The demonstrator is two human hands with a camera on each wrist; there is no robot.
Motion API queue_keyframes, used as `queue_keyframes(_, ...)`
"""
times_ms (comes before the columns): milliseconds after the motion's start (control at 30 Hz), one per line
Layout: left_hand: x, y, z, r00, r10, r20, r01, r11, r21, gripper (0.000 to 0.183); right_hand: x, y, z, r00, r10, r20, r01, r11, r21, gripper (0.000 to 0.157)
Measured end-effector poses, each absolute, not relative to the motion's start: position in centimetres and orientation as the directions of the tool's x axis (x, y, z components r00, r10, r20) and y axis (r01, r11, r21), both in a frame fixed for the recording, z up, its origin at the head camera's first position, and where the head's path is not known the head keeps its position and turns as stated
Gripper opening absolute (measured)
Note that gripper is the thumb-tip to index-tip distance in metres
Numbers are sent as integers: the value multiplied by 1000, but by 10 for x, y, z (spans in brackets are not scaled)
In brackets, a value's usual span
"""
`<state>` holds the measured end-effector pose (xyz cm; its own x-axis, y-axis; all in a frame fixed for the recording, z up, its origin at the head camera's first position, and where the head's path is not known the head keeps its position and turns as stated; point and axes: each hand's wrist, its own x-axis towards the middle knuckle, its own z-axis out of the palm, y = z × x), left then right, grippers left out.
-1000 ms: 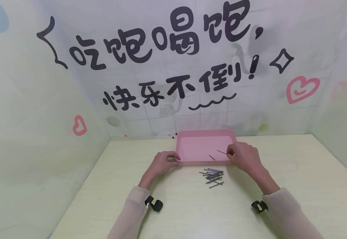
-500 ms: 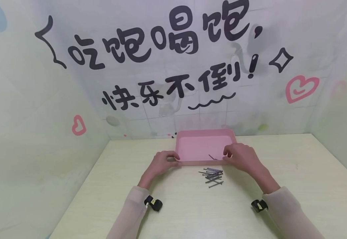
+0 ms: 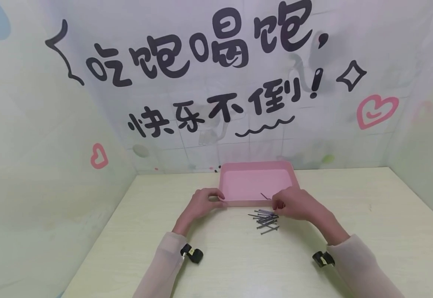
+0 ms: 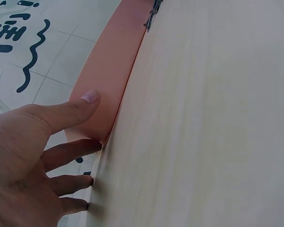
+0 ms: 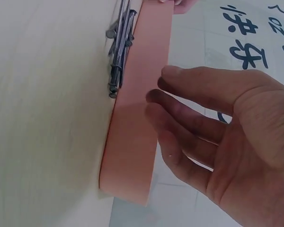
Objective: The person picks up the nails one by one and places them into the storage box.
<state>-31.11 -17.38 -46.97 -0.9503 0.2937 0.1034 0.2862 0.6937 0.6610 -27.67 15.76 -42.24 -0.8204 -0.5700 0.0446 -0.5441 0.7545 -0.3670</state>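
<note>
A pink tray [image 3: 242, 184] stands at the back of the table. My left hand [image 3: 203, 203] holds its front left corner; in the left wrist view the thumb lies on the outer wall and the index finger touches the corner. My right hand [image 3: 294, 202] is by the front wall, right over the edge of a pile of metal nails [image 3: 264, 221]. In the right wrist view its fingers [image 5: 180, 137] and thumb are apart, loosely bent, with nothing between them. Inside the tray, near the front wall, lies at least one nail [image 3: 264, 196]; the right hand may hide more.
The pale wooden table [image 3: 239, 265] reaches to a printed white curtain [image 3: 186, 149] right behind the tray. More curtain closes off both sides. A small black camera [image 3: 192, 253] is strapped at the left cuff, another [image 3: 323, 259] at the right.
My right hand let go of a nail in the tray, then came down and left, out over the front wall to the nail pile. My left hand stays at the tray corner.
</note>
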Motion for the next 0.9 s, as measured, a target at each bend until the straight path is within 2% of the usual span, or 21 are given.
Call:
queue_keyframes(133, -311, -173, -470, -950, 293, 107, 288, 693, 661, 14, -276, 154, -427, -797, -605, -1, -559, 736, -382, 12)
queue_keyframes(333, -310, -172, -469, -950, 293, 109, 288, 687, 667, 14, -274, 150, -431, -810, -584, -61, -515, 756, -403, 16)
queue_keyframes(567, -310, -172, -469, -950, 293, 110, 290, 688, 666, 14, -274, 151, -433, -779, -623, -74, -543, 728, -418, 19)
queue_keyframes(900, -311, -173, -469, -953, 287, 103, 279, 688, 670, 13, -269, 147, -430, -770, -629, -112, -524, 721, -453, 23)
